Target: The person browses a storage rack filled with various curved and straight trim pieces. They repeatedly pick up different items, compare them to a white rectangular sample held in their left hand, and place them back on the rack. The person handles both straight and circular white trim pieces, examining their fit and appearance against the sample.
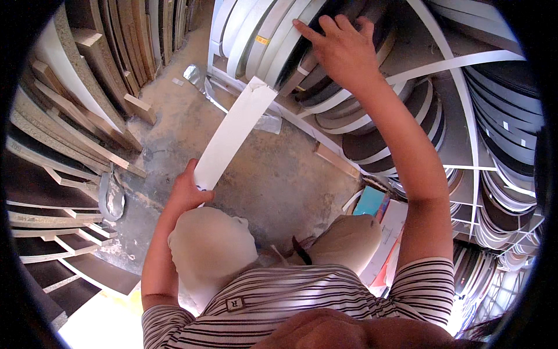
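Observation:
My left hand point(187, 189) is closed round the lower end of a long, slightly curved white band point(232, 136), held slanting over the floor. Its upper end reaches up beside the shelf of coils; whether it is a loose strip or a roll seen edge-on I cannot tell. My right hand point(343, 49) is stretched out over the upright coils, fingers apart, holding nothing. Its index fingertip is at the rim of a white coil of edge banding point(286, 43). Darker coils point(308, 72) stand below that hand.
White shelf dividers point(474, 128) hold many more coils point(503, 116) on the right. Cut boards point(93, 99) lean on edge along the left. Scraps of shiny wrap point(268, 123) lie on the dirty floor point(261, 180). A teal box point(371, 202) stands by my right knee.

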A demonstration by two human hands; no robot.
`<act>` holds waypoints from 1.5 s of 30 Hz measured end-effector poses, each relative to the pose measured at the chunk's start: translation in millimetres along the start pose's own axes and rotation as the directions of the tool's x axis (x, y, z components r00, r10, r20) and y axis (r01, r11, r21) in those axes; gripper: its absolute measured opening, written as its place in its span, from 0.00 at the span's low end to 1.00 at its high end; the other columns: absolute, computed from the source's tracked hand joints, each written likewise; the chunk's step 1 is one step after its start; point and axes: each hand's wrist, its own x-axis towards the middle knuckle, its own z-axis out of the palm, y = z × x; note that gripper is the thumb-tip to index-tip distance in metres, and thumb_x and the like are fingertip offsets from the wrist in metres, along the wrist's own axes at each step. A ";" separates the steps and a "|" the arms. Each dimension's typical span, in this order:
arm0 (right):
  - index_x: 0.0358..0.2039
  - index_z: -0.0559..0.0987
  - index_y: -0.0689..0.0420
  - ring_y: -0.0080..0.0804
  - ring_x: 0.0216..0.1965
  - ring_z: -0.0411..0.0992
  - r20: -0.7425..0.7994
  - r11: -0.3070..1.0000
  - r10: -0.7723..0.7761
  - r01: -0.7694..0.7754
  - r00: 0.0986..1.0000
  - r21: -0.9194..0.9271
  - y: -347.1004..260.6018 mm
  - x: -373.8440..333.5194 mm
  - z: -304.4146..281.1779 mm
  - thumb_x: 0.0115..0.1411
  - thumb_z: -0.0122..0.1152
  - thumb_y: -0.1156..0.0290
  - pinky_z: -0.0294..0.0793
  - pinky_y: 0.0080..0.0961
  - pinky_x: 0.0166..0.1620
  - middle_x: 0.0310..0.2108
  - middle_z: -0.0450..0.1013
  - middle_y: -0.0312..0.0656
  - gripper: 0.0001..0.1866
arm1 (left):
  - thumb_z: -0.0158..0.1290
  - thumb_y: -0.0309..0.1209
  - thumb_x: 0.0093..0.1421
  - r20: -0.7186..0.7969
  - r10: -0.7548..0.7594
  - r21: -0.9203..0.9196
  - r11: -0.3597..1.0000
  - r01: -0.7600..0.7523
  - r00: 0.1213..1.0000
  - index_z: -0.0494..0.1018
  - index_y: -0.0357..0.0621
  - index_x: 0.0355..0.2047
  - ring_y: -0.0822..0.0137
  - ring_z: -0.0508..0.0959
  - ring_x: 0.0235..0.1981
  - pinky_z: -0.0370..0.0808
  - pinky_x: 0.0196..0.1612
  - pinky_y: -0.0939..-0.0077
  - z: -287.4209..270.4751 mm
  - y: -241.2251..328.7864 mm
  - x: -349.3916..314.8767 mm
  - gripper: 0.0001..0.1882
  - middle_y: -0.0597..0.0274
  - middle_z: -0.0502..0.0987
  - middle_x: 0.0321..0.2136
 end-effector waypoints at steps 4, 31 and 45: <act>0.60 0.76 0.34 0.33 0.54 0.68 -0.020 0.999 -0.003 0.004 1.000 0.039 -3.8 -10.3 1.1 0.55 0.64 0.63 0.59 0.59 0.61 0.49 0.72 0.34 0.30 | 0.66 0.34 0.39 -0.026 0.060 -0.004 0.998 -0.060 0.998 0.66 0.42 0.52 0.41 0.82 0.41 0.78 0.45 0.55 -1.3 -0.5 4.0 0.38 0.40 0.80 0.37; 0.36 0.77 0.45 0.28 0.43 0.70 -0.117 0.988 -0.022 0.039 0.993 0.146 0.6 -31.2 11.2 0.53 0.60 0.62 0.62 0.40 0.42 0.36 0.70 0.28 0.10 | 0.67 0.31 0.39 -0.093 0.057 -0.007 0.998 -0.058 0.994 0.66 0.37 0.52 0.47 0.82 0.41 0.78 0.46 0.60 -24.5 17.0 -9.3 0.38 0.40 0.80 0.38; 0.52 0.77 0.44 0.33 0.51 0.70 -0.078 0.986 -0.048 0.059 0.996 0.154 -2.4 -4.7 12.5 0.52 0.64 0.69 0.65 0.46 0.53 0.49 0.72 0.33 0.24 | 0.66 0.34 0.39 -0.088 0.002 0.006 1.000 -0.002 0.996 0.67 0.42 0.50 0.42 0.81 0.41 0.78 0.45 0.56 -8.4 10.6 -5.3 0.35 0.41 0.80 0.37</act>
